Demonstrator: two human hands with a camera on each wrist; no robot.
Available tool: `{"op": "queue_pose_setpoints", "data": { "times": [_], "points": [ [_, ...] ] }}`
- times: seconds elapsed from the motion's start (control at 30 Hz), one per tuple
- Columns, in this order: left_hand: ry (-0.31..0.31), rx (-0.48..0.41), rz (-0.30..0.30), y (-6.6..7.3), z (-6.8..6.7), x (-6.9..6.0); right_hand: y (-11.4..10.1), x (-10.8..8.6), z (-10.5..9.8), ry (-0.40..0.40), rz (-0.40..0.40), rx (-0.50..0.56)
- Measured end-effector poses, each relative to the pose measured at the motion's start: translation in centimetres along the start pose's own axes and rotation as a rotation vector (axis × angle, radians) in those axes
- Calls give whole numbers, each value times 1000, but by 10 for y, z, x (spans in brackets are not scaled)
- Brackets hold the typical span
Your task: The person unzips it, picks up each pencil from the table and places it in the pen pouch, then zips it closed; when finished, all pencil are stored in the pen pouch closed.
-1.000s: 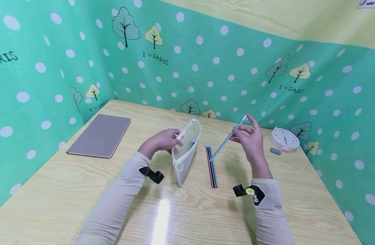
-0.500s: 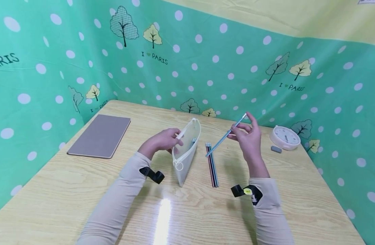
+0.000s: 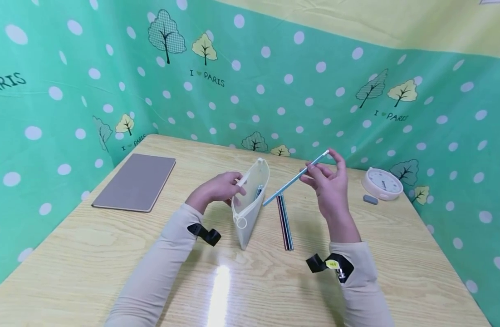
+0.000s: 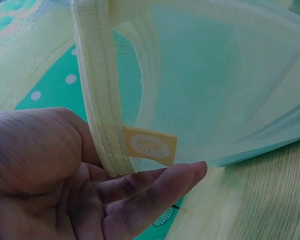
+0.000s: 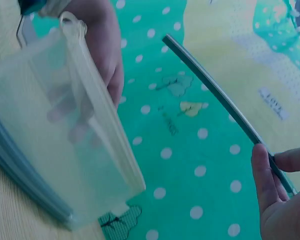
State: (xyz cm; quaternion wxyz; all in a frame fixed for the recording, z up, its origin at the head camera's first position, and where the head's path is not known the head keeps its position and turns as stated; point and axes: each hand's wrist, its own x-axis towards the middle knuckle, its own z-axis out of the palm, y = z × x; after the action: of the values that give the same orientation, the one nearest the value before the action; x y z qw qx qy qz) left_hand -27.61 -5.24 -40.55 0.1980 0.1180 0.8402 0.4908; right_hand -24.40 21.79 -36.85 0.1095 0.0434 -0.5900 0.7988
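A cream zip pouch (image 3: 250, 218) stands on the table with its mouth open upward, and pencil ends (image 3: 259, 190) show inside it. My left hand (image 3: 221, 187) grips the pouch's left edge; the left wrist view shows the thumb side and fingers around the zip edge beside an orange label (image 4: 151, 145). My right hand (image 3: 330, 186) pinches a blue pencil (image 3: 291, 181) near its white end, the pencil slanting down left with its lower tip at the pouch's right edge. Several pencils (image 3: 285, 225) lie side by side on the table, between the pouch and my right hand.
A grey-brown notebook (image 3: 134, 182) lies at the left of the table (image 3: 70, 259). At the right back are a round white clock (image 3: 382, 183) and a small grey eraser (image 3: 370, 200). A green dotted curtain (image 3: 217, 91) hangs behind the table.
My right hand has shifted slightly left, and the blue pencil's lower tip has moved from above the lying pencils to the pouch's edge. The left hand keeps its grip on the pouch.
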Motion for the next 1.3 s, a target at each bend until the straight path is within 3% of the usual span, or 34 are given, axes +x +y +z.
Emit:
{"op": "queue_pose_setpoints", "data": {
  "times": [0.1,0.3,0.57,0.97,1.3],
  "points": [
    [-1,4,0,1,0,0,-4,-5,7,19,-43,89],
    [-12,-9,10,3,0,-2,-2,-9,14,66,-118,154],
    [-8,-3,10,0,1,1,11,-11,20,108,-230,39],
    [-6,1,3,3,2,-2,24,-19,30,44,-308,-74],
    [-5,-20,-5,3,1,-2,30,-23,37,-79,-296,-106]
  ]
}}
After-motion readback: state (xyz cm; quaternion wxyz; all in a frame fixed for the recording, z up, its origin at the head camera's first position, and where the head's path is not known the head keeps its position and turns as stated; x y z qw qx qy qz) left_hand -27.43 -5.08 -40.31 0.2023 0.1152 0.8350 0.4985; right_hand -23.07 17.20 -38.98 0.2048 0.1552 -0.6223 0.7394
